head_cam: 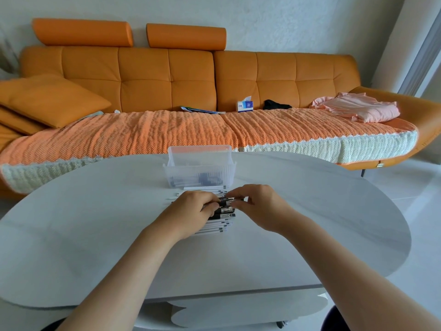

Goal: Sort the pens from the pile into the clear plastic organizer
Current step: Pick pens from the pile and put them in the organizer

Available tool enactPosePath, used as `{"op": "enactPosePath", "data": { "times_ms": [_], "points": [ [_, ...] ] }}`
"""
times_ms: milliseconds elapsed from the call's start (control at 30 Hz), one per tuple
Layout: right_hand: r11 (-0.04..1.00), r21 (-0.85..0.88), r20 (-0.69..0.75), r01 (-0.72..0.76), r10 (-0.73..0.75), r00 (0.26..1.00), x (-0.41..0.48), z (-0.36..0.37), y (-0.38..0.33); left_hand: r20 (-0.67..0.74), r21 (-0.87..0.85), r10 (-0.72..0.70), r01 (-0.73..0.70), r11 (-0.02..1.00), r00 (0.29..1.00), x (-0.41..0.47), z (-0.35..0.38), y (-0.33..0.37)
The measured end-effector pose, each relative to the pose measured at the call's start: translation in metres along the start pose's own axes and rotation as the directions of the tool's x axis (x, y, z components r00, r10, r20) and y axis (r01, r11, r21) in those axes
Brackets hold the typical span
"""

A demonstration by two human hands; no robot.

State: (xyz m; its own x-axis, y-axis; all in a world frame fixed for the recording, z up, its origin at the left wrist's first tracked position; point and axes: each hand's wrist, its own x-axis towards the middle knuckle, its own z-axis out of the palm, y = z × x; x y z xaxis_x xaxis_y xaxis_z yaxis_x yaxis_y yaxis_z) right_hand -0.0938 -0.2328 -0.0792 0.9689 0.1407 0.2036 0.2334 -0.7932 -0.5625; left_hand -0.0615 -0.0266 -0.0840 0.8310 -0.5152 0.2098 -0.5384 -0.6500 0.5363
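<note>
The pens [216, 226] lie in a neat stack at the middle of the frame on the white table [95, 235], just in front of the clear organizer [199, 168], which already shows a few dark shapes in its lower tray. The left hand [193, 207] curls over the top of the stack, fingers closed on the dark-capped pens there. The right hand [257, 204] pinches the same bunch at its cap ends with thumb and forefinger. These should be light, stiff and smooth, so they are likely to roll or slide out of a loose hold. It looks best to take a small bundle around the barrels near the middle and keep it level.
</note>
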Motion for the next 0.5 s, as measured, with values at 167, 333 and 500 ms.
{"op": "enactPosePath", "data": {
  "times_ms": [167, 333, 500],
  "points": [
    [0.974, -0.222, 0.066, 0.046, -0.032, 0.997, -0.001, 0.002, -0.008, -0.033, 0.034, 0.032, -0.031, 0.999, 0.999, -0.001, -0.001, -0.008],
    [0.991, -0.124, 0.066, 0.055, -0.047, 0.997, -0.001, 0.012, -0.015, -0.092, -0.013, 0.11, -0.112, 0.994, 0.99, -0.005, -0.004, -0.015],
    [0.999, -0.001, 0.153, -0.032, 0.032, 0.988, -0.001, 0.02, -0.021, -0.081, 0.059, 0.141, -0.137, 0.989, 0.987, -0.011, -0.008, -0.022]
  ]
}}
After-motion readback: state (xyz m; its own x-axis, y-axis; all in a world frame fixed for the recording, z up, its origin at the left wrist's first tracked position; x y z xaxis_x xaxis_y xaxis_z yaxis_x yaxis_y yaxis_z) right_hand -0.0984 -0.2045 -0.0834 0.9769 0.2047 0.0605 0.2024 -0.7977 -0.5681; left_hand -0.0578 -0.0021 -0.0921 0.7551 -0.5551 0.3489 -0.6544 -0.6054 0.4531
